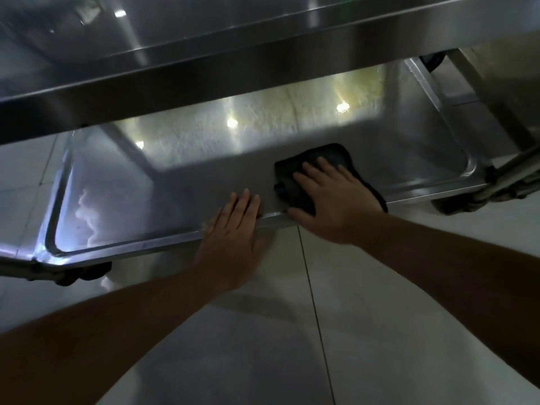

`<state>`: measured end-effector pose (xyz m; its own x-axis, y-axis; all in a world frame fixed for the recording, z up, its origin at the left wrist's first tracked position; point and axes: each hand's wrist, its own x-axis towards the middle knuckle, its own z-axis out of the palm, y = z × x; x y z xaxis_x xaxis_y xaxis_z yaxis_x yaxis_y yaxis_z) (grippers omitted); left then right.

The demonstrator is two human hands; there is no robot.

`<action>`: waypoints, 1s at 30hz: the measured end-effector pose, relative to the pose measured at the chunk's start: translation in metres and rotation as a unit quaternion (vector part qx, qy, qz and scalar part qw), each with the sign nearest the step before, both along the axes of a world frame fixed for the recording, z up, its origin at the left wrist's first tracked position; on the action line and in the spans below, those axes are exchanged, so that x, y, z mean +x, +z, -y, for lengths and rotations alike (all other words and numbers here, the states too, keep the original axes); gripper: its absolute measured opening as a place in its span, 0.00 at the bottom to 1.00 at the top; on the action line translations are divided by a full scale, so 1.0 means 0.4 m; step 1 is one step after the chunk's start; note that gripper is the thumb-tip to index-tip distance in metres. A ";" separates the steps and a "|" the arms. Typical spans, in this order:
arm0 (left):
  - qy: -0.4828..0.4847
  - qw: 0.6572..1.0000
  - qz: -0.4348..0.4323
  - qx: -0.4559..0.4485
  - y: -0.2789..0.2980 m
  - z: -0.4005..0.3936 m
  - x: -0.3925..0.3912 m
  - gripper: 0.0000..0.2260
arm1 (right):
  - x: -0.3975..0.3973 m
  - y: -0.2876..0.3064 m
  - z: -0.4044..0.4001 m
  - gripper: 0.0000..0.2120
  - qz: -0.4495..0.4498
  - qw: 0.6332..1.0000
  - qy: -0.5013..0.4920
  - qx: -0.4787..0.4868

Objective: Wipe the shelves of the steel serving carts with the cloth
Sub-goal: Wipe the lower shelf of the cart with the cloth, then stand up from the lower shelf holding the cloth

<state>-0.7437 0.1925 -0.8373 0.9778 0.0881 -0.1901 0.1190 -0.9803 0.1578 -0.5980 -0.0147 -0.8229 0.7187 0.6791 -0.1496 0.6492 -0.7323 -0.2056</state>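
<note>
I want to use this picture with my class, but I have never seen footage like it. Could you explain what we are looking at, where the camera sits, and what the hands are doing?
There is one picture, taken by a wide-angle camera worn on a person's head, looking forward and down at their own bare arms. No machine is involved. In front of them is a shiny steel serving cart: its lower steel shelf, a shallow tray with a raised rim, lies under the upper steel shelf. The right hand lies flat, fingers straight, pressing a dark folded cloth onto the lower shelf near its front edge. The left hand rests open on that front rim and holds nothing. Bright spots on the shelf are reflected lights. Below is a pale tiled floor.
</note>
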 end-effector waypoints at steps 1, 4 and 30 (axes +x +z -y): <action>-0.001 1.000 -0.013 -0.013 0.003 -0.004 0.002 0.38 | -0.018 -0.002 0.004 0.43 0.005 0.999 0.032 -0.008; 0.002 0.998 -0.045 -0.046 0.013 -0.010 0.006 0.41 | -0.043 -0.010 0.023 0.40 0.020 0.994 0.095 -0.051; 0.211 0.901 -0.353 -0.135 1.100 0.022 -0.542 0.31 | -0.531 1.091 -0.071 0.23 -0.401 0.868 0.089 -0.280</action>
<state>-0.9603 0.1837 -0.3972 0.4953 0.2811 -0.8220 0.6370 -0.7609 0.1236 -0.8103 0.0137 -0.3865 0.1227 0.4293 -0.8948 0.5754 -0.7654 -0.2883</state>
